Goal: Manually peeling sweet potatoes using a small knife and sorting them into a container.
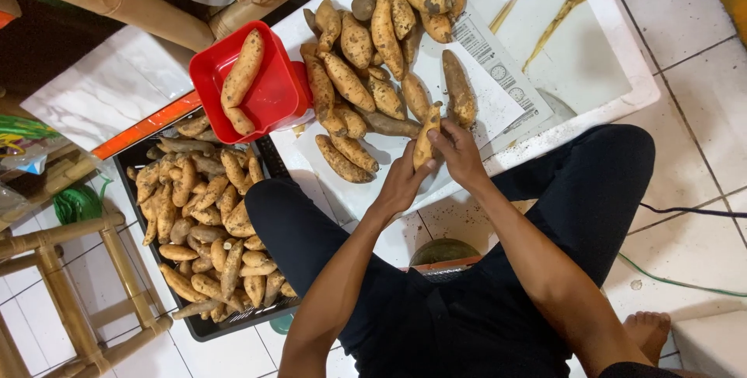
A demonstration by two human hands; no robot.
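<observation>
From the head view, both the left hand (401, 183) and right hand (459, 152) have their fingers clamped on one sweet potato (425, 138), held upright over the white sheet (498, 105), just beside the heaped pile (373, 51); a red tray (268, 94) and black crate (202, 323) lie left.

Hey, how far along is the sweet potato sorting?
Done: two orange-brown sweet potatoes lie in the red plastic tray. In hand: left hand and right hand hold one tuber. Left: the pile on white paper and the full black crate.
</observation>
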